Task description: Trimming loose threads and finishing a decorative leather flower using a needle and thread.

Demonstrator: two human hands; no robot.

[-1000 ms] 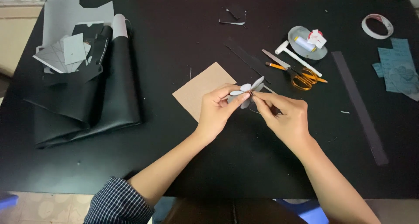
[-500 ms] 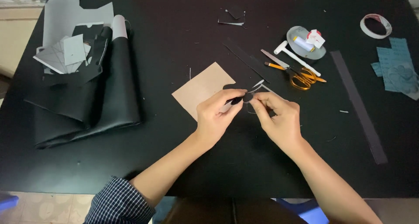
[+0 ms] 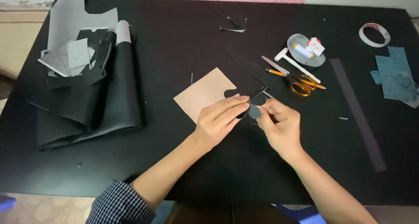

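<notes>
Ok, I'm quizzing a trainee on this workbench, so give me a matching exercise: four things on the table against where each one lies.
Things:
1. tape roll
2. folded black sheet
3. scissors
4. tan sheet

Places:
a. just left of the left hand
b. far right corner
c. left side of the table
d. beyond the right hand

Pairs: 1-b, 2-c, 3-d, 4-a

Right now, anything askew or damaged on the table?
Nothing damaged. The tan sheet lies skewed with a scalloped cutout at its right edge. Both hands, left hand and right hand, pinch a small dark round piece.
</notes>
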